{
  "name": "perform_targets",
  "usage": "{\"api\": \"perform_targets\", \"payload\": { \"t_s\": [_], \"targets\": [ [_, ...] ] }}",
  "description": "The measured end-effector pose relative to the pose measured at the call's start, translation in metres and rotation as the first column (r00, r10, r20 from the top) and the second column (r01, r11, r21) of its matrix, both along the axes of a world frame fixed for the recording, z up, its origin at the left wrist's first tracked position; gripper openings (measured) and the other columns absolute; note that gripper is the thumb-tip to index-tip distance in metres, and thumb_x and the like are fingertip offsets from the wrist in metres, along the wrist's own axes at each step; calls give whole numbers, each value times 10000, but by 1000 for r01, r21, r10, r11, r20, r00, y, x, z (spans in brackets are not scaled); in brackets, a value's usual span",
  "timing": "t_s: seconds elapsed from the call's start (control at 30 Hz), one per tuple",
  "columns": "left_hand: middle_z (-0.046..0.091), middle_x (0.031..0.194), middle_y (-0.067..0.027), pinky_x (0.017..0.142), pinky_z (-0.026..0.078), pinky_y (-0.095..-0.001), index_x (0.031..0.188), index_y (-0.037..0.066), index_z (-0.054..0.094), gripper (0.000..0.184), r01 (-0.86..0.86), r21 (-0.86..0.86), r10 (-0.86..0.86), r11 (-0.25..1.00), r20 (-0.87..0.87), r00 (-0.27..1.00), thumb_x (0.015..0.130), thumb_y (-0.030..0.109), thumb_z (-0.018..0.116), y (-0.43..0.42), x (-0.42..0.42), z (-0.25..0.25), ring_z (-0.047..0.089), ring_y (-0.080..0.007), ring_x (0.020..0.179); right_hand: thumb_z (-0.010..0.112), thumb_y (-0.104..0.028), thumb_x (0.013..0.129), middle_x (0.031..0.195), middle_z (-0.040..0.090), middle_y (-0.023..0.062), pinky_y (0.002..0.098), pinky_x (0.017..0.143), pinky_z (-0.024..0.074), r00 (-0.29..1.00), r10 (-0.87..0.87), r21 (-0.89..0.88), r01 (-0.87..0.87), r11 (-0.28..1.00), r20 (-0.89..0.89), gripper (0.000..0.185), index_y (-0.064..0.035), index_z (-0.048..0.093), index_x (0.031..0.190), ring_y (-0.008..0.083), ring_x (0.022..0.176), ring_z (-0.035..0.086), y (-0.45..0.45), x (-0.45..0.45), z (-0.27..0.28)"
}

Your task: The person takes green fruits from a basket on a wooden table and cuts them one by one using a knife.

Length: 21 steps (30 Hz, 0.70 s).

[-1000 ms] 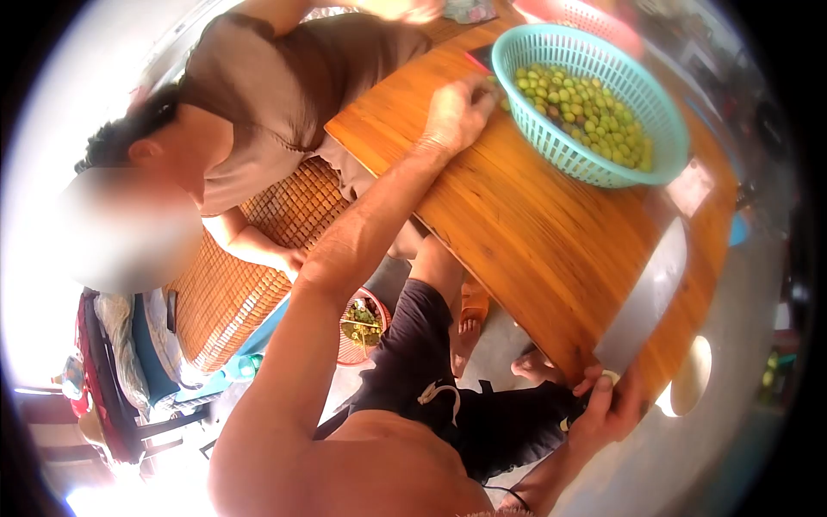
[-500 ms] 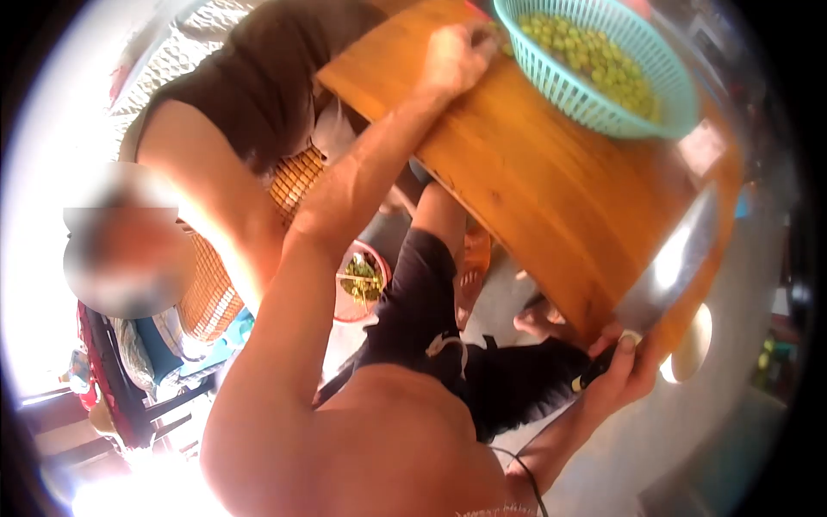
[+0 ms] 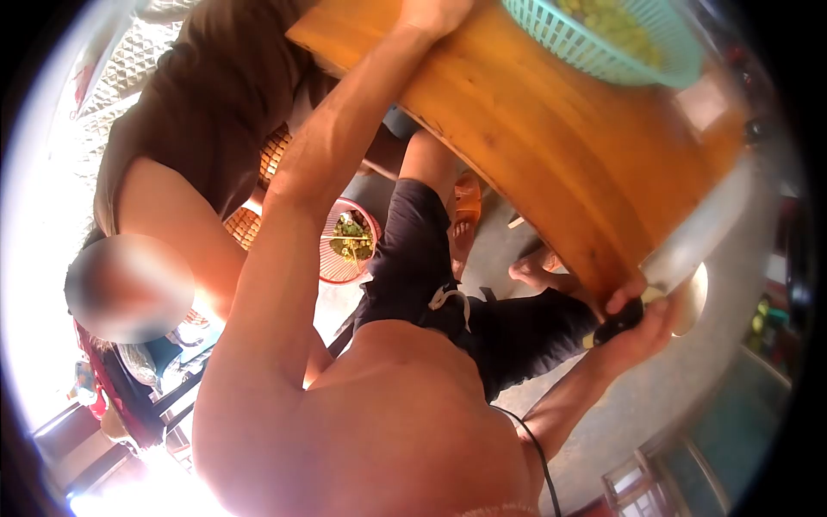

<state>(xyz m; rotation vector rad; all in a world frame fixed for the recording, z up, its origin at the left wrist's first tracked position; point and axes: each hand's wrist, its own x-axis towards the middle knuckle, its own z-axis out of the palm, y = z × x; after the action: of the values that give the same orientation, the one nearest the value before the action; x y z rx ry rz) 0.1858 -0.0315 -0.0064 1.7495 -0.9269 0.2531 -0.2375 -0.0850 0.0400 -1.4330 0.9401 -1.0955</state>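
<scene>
A large kitchen knife [image 3: 705,226] with a broad blade and a black handle is held in my right hand [image 3: 644,343]. The blade points up and right, beside the near right edge of the wooden table [image 3: 534,129]. At the top edge of the view, my left hand [image 3: 435,12] is over the table's far left part, with its fingers cut off by the frame. To the right of that hand, on the table, stands a turquoise plastic basket [image 3: 575,53] with many small green fruits [image 3: 616,26] in it, blurred.
A person in a brown shirt [image 3: 194,95] sits close on my left. On the floor, a red basket [image 3: 326,257] holds green and yellowish scraps. A pale pinkish piece [image 3: 702,103] lies at the table's right side. Near my right hand is a round whitish object [image 3: 693,302].
The view has shifted, so the table and turquoise basket sit higher. My left hand has reached the top edge, its fingers out of frame. My right hand and the knife appear farther right.
</scene>
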Motion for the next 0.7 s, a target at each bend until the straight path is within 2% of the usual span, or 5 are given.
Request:
{"api": "perform_targets", "payload": {
  "t_s": [0.13, 0.23, 0.37, 0.53, 0.7],
  "targets": [
    [728, 939, -261, 818, 545, -439, 1022, -37, 727, 237, -35, 54, 35, 998, -2, 999, 928, 157, 630, -1, -2, 2, 719, -375, 890, 440, -180, 995, 658, 514, 83, 262, 519, 373, 999, 42, -15, -42, 999, 5, 428, 49, 557, 1337, 138, 543, 469, 0, 2, -6],
    [727, 945, -264, 819, 544, -436, 1022, -40, 727, 247, -9, 103, 16, 995, -65, 998, 931, 166, 626, 2, -4, 7, 719, -364, 888, 428, -168, 994, 651, 509, 89, 259, 513, 369, 998, 67, 9, -67, 998, 13, 424, 54, 534, 1339, 138, 536, 464, 2, 3, -3],
    [730, 938, -260, 817, 545, -434, 1022, -45, 728, 251, -10, 137, 12, 991, -14, 1000, 934, 168, 628, 4, -7, 9, 721, -354, 881, 423, -151, 992, 647, 515, 98, 258, 507, 368, 994, 105, 9, -105, 994, -23, 392, 57, 531, 1305, 140, 534, 468, -4, -4, -12],
    [738, 958, -237, 824, 542, -429, 1057, -30, 728, 253, -12, 140, 33, 990, -151, 988, 943, 175, 633, 5, -11, 12, 712, -333, 875, 414, -145, 995, 668, 529, 103, 257, 513, 370, 987, 158, -5, -158, 987, -12, 392, 57, 534, 1310, 143, 550, 479, -3, -4, -13],
    [738, 993, -228, 841, 538, -423, 1097, -13, 719, 253, -23, 157, 41, 987, -116, 992, 943, 173, 642, 3, -5, 5, 703, -332, 900, 414, -144, 1005, 700, 550, 104, 258, 529, 383, 989, 147, -12, -147, 989, -14, 404, 62, 534, 1332, 142, 565, 487, 0, -4, -13]
  ]
}}
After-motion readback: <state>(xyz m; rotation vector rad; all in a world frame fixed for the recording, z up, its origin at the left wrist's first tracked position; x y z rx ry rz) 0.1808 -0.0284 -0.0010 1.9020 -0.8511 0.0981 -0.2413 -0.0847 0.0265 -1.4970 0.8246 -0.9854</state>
